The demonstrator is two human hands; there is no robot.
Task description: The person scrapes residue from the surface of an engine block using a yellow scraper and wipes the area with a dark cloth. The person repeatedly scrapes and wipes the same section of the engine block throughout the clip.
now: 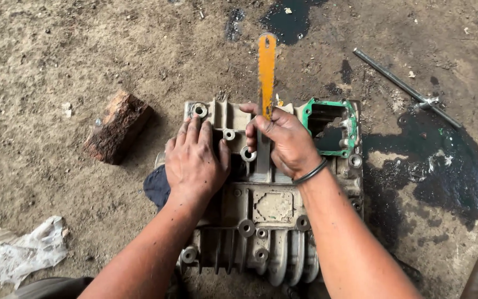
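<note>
Engine casing (272, 221), one, grey cast metal, greasy, ribbed fins at near edge, round bolt bosses across its top; lies on dirt floor (45, 66). Green gasket (349, 124) rims one opening at far right corner. Left hand (195, 160) flat on casing, fingers released, holding nothing. Right hand (283, 141) clenched around one flat bar (266, 66), yellow upper part, standing upright on casing. Nearby: one wood block (118, 127), one crumpled white rag (20, 252), one thin metal rod (405, 87), dark oil patches (443, 166).

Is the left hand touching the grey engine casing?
Touching. The head view shows the left hand lying flat, palm down, on top of the engine casing, with no gap under the fingers.
</note>
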